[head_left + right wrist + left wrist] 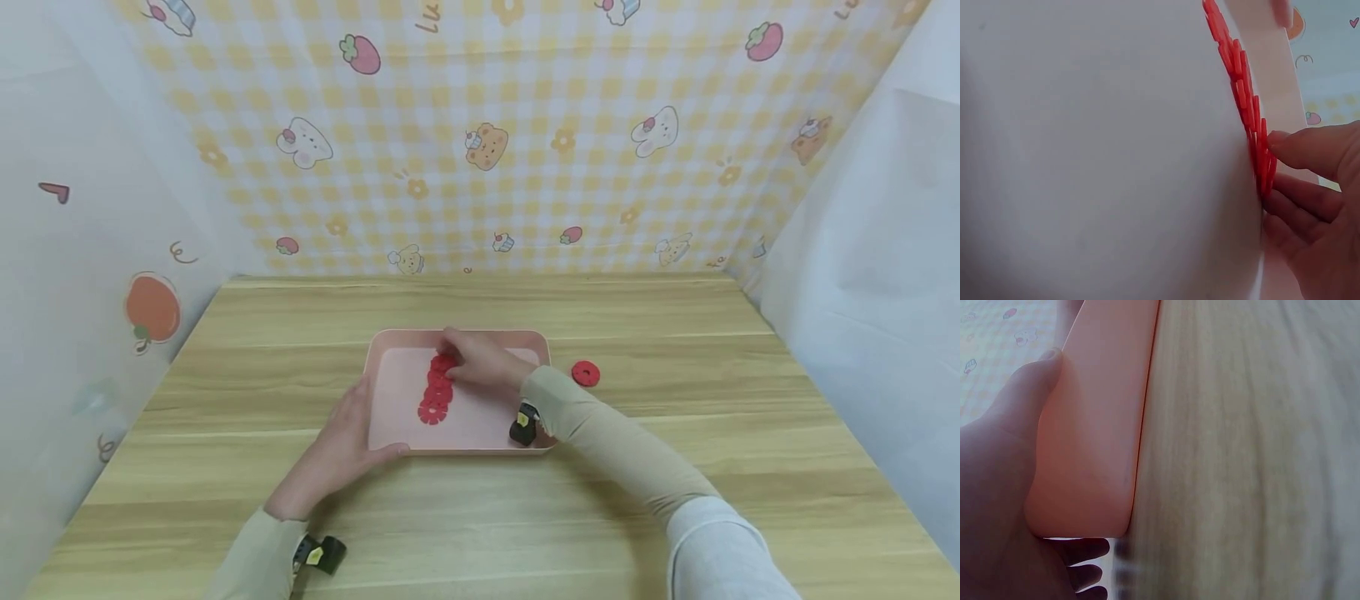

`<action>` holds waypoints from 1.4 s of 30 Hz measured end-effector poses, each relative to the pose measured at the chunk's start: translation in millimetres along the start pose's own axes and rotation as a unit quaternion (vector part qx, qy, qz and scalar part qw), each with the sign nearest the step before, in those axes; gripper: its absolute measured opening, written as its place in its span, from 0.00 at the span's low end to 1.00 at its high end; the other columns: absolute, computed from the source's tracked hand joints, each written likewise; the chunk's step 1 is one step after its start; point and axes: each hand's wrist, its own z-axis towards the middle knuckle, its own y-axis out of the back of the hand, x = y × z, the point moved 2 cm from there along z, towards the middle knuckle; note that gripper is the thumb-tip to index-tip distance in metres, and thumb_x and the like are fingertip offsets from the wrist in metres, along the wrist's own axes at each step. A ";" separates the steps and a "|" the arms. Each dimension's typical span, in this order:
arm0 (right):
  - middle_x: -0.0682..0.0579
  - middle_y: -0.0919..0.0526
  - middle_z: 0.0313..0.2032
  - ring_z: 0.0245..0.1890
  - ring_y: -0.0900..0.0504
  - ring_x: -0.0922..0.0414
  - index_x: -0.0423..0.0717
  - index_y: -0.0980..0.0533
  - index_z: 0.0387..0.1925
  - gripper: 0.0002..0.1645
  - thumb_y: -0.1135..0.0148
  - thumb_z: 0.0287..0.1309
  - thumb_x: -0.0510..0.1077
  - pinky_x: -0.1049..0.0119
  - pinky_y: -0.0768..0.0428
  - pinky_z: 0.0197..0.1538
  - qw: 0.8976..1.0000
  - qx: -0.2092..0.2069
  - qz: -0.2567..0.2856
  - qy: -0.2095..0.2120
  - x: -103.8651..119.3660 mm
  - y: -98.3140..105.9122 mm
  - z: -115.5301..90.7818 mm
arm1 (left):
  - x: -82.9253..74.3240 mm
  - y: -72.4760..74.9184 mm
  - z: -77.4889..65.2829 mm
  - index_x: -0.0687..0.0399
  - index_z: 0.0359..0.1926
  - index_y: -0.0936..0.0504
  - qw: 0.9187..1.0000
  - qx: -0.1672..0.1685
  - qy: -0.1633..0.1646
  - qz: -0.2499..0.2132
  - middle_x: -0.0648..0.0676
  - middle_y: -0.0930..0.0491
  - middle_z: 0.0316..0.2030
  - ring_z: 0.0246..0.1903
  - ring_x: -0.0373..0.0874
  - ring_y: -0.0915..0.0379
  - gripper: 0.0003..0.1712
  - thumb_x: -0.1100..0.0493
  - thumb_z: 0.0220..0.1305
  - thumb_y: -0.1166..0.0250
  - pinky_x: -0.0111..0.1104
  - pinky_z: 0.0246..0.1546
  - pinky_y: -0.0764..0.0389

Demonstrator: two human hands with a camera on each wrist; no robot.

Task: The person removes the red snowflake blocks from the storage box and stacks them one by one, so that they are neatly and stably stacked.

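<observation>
A shallow pink tray point(483, 425) rests on the wooden table. Inside it, several red notched plastic discs point(432, 412) overlap in a row running from front to back. My right hand point(483, 362) reaches over the tray and pinches a red disc at the far end of this row. From the right wrist view, thumb and fingers meet on the end of the leaning discs point(1247, 106); how many are held cannot be told. My left hand point(341, 437) holds the tray's front left corner, its thumb on the front rim and fingers along the left side.
Just right of the tray, another red disc or small stack point(586, 373) lies on the table point(480, 525). A patterned yellow check cloth point(480, 192) hangs behind. White sheets point(877, 250) close off both sides. A small dark camera sits on each wrist.
</observation>
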 end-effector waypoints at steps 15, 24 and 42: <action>0.55 0.22 0.42 0.41 0.24 0.60 0.47 0.30 0.51 0.24 0.32 0.55 0.44 0.70 0.22 0.51 1.000 -0.014 -0.003 -0.018 4.0 -1.4 0.0 | -3.0 1.2 1.3 0.67 0.73 0.59 1.000 -0.001 0.003 0.000 0.68 0.46 0.68 0.64 0.64 0.45 0.68 0.39 0.47 0.27 0.60 0.60 0.34; 0.54 0.22 0.42 0.41 0.24 0.59 0.47 0.30 0.51 0.23 0.32 0.55 0.43 0.71 0.22 0.51 0.999 -0.030 -0.008 -0.026 8.7 -5.8 2.8 | -3.2 1.5 0.9 0.66 0.73 0.60 1.000 -0.002 0.001 -0.004 0.68 0.46 0.69 0.65 0.64 0.46 0.69 0.37 0.47 0.27 0.60 0.61 0.37; 0.55 0.22 0.41 0.41 0.25 0.60 0.48 0.29 0.52 0.25 0.31 0.54 0.42 0.72 0.22 0.49 1.000 -0.014 0.006 -0.022 9.7 -6.7 1.6 | -0.7 -0.7 0.9 0.66 0.73 0.59 1.000 -0.009 -0.010 -0.007 0.68 0.45 0.68 0.64 0.64 0.45 0.68 0.38 0.47 0.27 0.61 0.60 0.36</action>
